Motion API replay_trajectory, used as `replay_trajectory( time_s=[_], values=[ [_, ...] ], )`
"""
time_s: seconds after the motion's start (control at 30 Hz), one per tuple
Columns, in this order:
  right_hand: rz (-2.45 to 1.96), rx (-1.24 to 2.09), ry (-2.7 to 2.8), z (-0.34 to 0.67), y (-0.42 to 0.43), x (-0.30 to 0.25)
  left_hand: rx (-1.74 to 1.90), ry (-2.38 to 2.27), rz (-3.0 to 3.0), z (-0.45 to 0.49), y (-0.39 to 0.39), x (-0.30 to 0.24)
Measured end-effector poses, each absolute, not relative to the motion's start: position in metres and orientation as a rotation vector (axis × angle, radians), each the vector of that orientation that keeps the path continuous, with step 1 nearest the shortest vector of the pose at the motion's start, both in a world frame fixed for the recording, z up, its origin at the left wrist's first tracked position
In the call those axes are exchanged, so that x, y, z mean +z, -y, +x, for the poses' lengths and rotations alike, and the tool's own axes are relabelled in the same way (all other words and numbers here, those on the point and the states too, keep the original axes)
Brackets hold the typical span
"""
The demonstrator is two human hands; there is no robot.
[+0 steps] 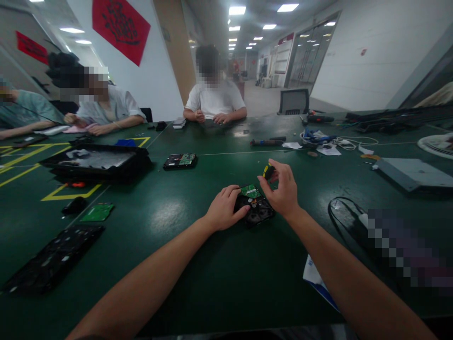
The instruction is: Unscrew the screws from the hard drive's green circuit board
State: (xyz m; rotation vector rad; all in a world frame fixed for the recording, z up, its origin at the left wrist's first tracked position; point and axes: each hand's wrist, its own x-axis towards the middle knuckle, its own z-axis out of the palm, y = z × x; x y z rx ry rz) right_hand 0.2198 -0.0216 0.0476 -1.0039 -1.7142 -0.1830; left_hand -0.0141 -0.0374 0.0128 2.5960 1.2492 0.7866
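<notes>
On the green table in front of me lies a hard drive (260, 213), a black casing with a green circuit board (250, 191) at its far end. My left hand (226, 208) grips its left side, the thumb across the top and the fingers along the far edge. Above the drive's right side, my right hand (283, 188) pinches a small screwdriver (268, 170) by its yellow and black handle. The screwdriver's shaft and tip cannot be made out.
A similar drive (180, 161) lies farther off. At left are a black tray (106, 158), a loose green board (97, 212) and a long black part (53, 259). A silver metal box (417, 174), cables (348, 141) and tools (268, 141) lie right. Several people sit across the table.
</notes>
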Motion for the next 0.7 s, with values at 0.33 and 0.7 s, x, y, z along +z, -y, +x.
replay_trajectory(
  time_s=[0.33, 0.7],
  values=[
    [-1.013, -0.197, 1.708, 0.2193, 0.0222, 0.0489, 0.787, -1.246, 2.607, -0.0138, 0.0371, 0.0126],
    [-0.980, -0.157, 1.718, 0.2204, 0.0216, 0.0466, 0.804, -1.234, 2.621, -0.0146, 0.0354, 0.0095]
  ],
)
